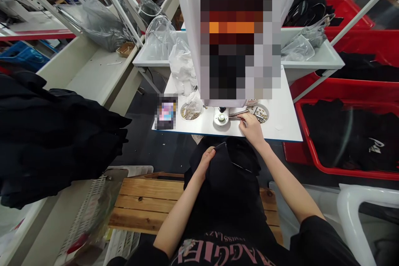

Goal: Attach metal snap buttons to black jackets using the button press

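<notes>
My left hand [207, 159] is closed on a fold of black garment [232, 183] that lies over my lap. My right hand [251, 126] rests on the white worktable [282, 122], its fingers curled beside the metal spring arm [237, 115] of the press machine [221, 117]. What those fingers pinch, if anything, is too small to make out. A round dish of small metal fasteners [260, 113] sits just beyond my right hand, and a second dish [190, 112] sits to the left of the machine base.
A phone [166, 112] lies at the table's left edge. Clear plastic bags [182, 66] sit behind the dishes. Red crates with black clothing [346, 137] stand on the right. A pile of black garments [56, 133] is on the left. A wooden bench [146, 203] is under me.
</notes>
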`<state>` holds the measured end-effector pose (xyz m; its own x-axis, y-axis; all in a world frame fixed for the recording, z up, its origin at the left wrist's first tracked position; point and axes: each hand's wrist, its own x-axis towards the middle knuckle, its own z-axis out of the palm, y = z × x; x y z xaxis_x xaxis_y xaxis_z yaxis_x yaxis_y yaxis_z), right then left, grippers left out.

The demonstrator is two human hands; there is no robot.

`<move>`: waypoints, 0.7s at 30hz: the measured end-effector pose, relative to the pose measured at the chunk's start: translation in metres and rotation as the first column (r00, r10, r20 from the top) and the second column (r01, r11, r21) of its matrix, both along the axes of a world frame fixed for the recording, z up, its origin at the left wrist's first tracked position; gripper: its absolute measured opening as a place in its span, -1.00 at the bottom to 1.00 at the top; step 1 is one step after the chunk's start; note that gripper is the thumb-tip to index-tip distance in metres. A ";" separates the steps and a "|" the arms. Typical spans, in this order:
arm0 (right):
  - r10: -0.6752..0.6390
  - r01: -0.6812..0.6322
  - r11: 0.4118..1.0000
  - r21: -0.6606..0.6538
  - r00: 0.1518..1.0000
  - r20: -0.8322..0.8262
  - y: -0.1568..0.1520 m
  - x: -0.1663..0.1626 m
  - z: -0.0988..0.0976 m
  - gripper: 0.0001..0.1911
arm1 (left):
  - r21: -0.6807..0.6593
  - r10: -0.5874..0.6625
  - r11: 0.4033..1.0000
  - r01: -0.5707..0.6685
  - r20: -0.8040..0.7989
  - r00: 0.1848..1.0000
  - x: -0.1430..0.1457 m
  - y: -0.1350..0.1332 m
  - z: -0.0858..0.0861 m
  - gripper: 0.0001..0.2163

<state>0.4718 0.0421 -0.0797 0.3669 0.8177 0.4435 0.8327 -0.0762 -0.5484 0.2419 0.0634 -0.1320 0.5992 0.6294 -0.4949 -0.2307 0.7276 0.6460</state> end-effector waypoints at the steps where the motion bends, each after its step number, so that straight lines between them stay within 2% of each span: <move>1: -0.011 0.011 1.000 0.002 1.000 0.002 0.000 -0.001 0.000 -0.69 | -0.002 0.002 1.000 -0.002 0.002 1.000 0.000 0.000 0.000 -0.61; 11: -0.211 0.212 0.976 -0.041 0.977 0.031 0.007 -0.013 0.002 -0.73 | 0.016 -0.009 1.000 0.009 -0.009 1.000 -0.001 0.000 0.001 -0.60; 18: -0.174 0.176 0.984 0.031 0.983 -0.055 0.001 -0.010 0.004 -0.78 | 0.012 -0.034 0.999 0.034 0.028 0.999 -0.003 0.001 0.002 -0.63; 21: -0.159 0.187 0.975 0.121 0.964 -0.211 -0.005 -0.014 0.012 -0.82 | -0.007 -0.045 0.999 0.045 0.060 0.997 -0.004 0.000 0.001 -0.64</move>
<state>0.4579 0.0368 -0.0681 0.5896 0.6697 0.4515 0.6867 -0.1214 -0.7167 0.2379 0.0634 -0.1312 0.6554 0.5971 -0.4626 -0.2355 0.7434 0.6260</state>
